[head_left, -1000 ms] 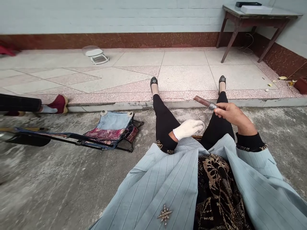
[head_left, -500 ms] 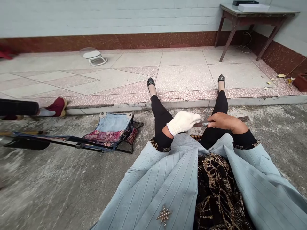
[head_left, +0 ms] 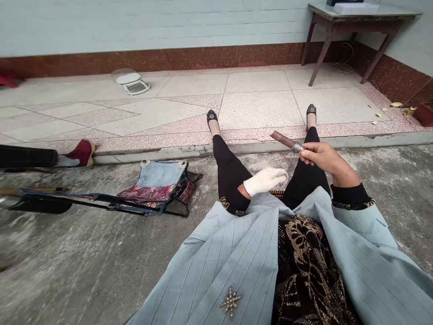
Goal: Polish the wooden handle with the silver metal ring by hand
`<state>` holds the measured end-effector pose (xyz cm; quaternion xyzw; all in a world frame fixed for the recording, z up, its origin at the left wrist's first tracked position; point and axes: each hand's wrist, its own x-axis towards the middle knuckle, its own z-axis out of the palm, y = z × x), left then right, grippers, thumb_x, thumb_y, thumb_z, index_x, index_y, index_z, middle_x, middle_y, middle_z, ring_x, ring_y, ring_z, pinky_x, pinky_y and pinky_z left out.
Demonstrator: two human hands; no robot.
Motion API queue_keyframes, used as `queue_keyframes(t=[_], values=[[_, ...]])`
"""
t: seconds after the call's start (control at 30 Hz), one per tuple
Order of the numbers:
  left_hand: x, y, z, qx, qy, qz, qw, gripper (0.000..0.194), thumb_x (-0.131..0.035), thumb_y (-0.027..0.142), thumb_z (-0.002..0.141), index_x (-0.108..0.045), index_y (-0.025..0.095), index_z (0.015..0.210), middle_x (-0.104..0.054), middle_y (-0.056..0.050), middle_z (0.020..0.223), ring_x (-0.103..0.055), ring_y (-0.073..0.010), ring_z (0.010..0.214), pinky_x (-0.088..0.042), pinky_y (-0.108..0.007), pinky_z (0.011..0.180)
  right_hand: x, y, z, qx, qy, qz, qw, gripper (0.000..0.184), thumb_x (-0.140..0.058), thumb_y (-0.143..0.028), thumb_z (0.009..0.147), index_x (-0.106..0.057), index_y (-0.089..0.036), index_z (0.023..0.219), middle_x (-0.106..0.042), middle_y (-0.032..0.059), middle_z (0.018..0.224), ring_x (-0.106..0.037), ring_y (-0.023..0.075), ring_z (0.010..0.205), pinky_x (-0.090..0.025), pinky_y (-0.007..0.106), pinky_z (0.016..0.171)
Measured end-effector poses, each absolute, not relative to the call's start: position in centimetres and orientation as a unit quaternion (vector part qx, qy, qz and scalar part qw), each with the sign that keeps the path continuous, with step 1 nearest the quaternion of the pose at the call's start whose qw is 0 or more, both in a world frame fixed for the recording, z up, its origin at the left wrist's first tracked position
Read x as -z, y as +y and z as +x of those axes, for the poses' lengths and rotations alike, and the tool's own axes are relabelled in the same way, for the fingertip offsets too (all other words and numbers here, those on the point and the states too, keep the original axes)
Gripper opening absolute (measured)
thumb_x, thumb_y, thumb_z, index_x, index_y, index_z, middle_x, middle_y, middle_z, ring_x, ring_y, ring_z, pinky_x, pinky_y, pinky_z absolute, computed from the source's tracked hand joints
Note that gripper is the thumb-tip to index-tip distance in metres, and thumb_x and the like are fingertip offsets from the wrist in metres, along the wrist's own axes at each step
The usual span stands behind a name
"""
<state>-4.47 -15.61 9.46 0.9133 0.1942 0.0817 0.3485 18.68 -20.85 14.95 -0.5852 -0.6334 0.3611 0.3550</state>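
Note:
I sit on concrete with both legs stretched toward a tiled step. My right hand is bare and closed round the handle of a rusty-bladed knife with a silver collar; the blade points up and to the left, above my right knee. My left hand wears a white cotton glove and rests between my thighs, fingers curled together. Whether it holds anything is hidden. The two hands are apart, with the blade tip above the gloved hand.
A folded fabric chair lies on the concrete to my left, next to a dark long-handled tool. Another person's leg and red shoe reach in at the far left. On the tiles stand a wooden table and a small white stand.
Half a second ago the knife lay level against the gloved hand. My right hand has lifted it up and away, and the gloved hand has dropped slightly.

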Motion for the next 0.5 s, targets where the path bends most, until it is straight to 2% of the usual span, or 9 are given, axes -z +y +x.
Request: queue_keyframes(t=[0.13, 0.3, 0.4, 0.5], values=[[-9.7, -15.7, -4.6, -0.062, 0.202, 0.949, 0.236, 0.029, -0.039, 0.031, 0.099, -0.065, 0.019, 0.097, -0.066, -0.001, 0.083, -0.060, -0.0147, 0.078, -0.040, -0.025, 0.072, -14.0, -20.3, 18.8, -0.249, -0.660, -0.644, 0.296, 0.027, -0.056, -0.040, 0.088, -0.071, -0.017, 0.089, -0.062, 0.0034, 0.066, -0.055, 0.0176, 0.064, -0.037, 0.029, 0.060], [-10.6, -15.3, -5.5, -0.047, 0.233, 0.969, 0.068, 0.031, -0.040, 0.035, 0.099, -0.067, 0.020, 0.101, -0.068, -0.006, 0.083, -0.061, -0.0173, 0.076, -0.040, -0.026, 0.067, -14.0, -20.3, 18.3, -0.138, -0.694, -0.696, 0.122, 0.027, -0.054, -0.039, 0.091, -0.073, -0.020, 0.092, -0.070, 0.0088, 0.081, -0.060, 0.0221, 0.075, -0.034, 0.030, 0.063], [-11.7, -14.4, -5.9, -0.064, 0.226, 0.971, 0.050, 0.029, -0.043, 0.033, 0.097, -0.068, 0.020, 0.102, -0.069, -0.007, 0.085, -0.062, -0.0177, 0.077, -0.041, -0.027, 0.068, -14.3, -20.3, 17.5, -0.151, -0.723, -0.674, 0.016, 0.024, -0.056, -0.036, 0.089, -0.074, -0.019, 0.091, -0.071, 0.0107, 0.086, -0.060, 0.0224, 0.078, -0.033, 0.030, 0.062], [-12.2, -13.3, -5.8, -0.077, 0.193, 0.976, 0.071, 0.027, -0.045, 0.029, 0.096, -0.069, 0.020, 0.102, -0.071, -0.006, 0.089, -0.064, -0.0178, 0.082, -0.042, -0.027, 0.071, -14.6, -20.5, 16.6, -0.262, -0.762, -0.590, -0.045, 0.020, -0.059, -0.030, 0.087, -0.074, -0.019, 0.085, -0.068, 0.0065, 0.074, -0.058, 0.0185, 0.069, -0.033, 0.029, 0.060]])
